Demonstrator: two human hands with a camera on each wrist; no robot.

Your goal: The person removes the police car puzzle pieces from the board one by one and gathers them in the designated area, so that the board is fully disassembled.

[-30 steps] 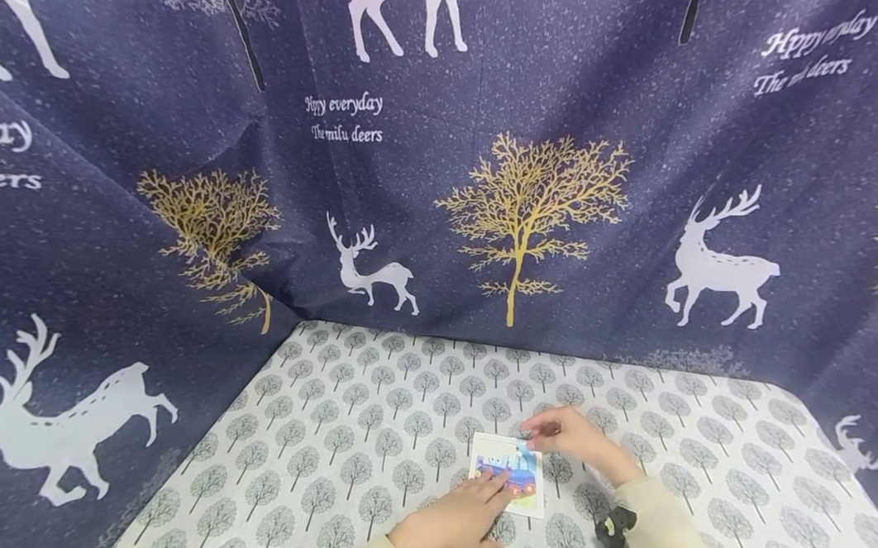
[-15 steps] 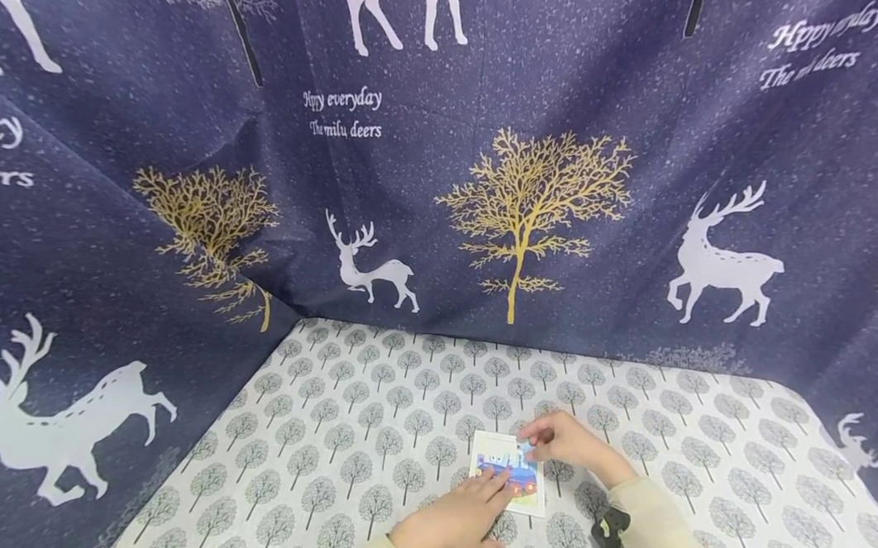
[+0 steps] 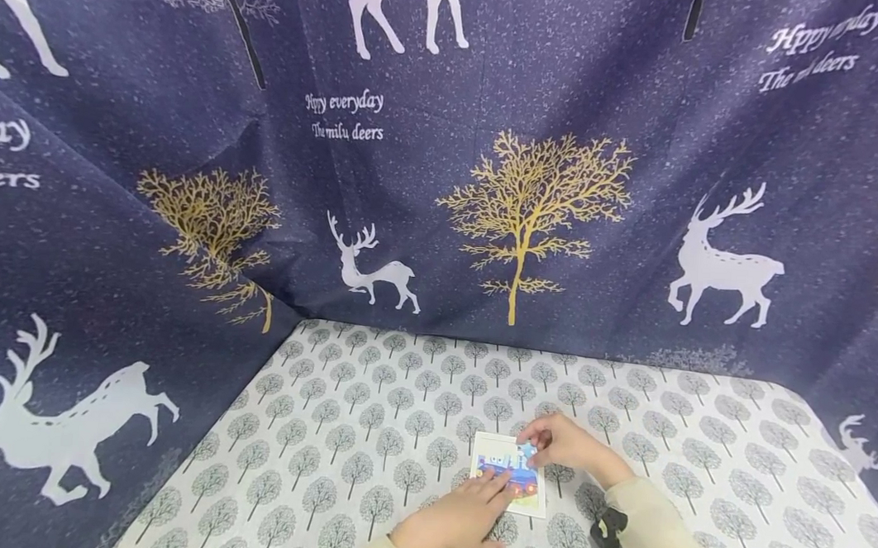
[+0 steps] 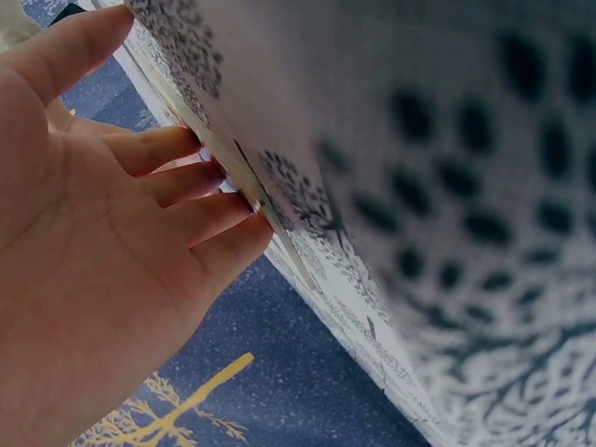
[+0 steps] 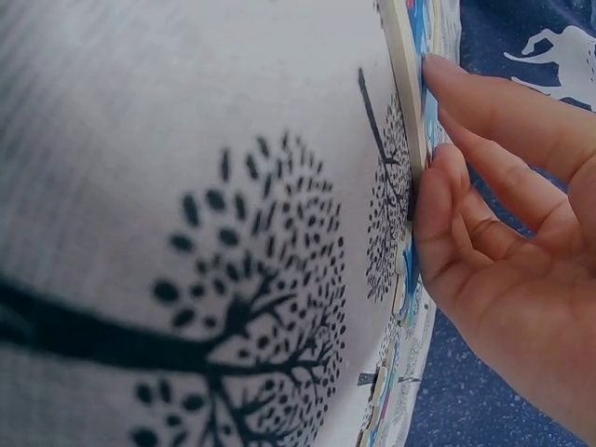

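A small jigsaw puzzle [image 3: 505, 461] with a blue vehicle picture and a pale border lies on the tree-print cloth. My left hand [image 3: 463, 515] rests on its lower left part, fingers laid out straight over the picture. In the left wrist view the fingertips [image 4: 261, 226] press against the thin board and the palm stays off the cloth. At the upper right corner, my right hand [image 3: 567, 446] pinches a light-blue puzzle piece [image 3: 527, 450] between thumb and curled fingers. The right wrist view shows those fingertips [image 5: 433, 70] right at the board's edge; they partly hide the piece.
White cloth printed with grey trees [image 3: 358, 402] covers the table. Dark blue fabric [image 3: 429, 182] with deer and golden trees hangs behind and at both sides. A black wrist device [image 3: 608, 529] sits at the right sleeve.
My right hand has shifted slightly left and down onto the puzzle's upper right corner, its fingers drawing closer together. My left hand has kept its place.
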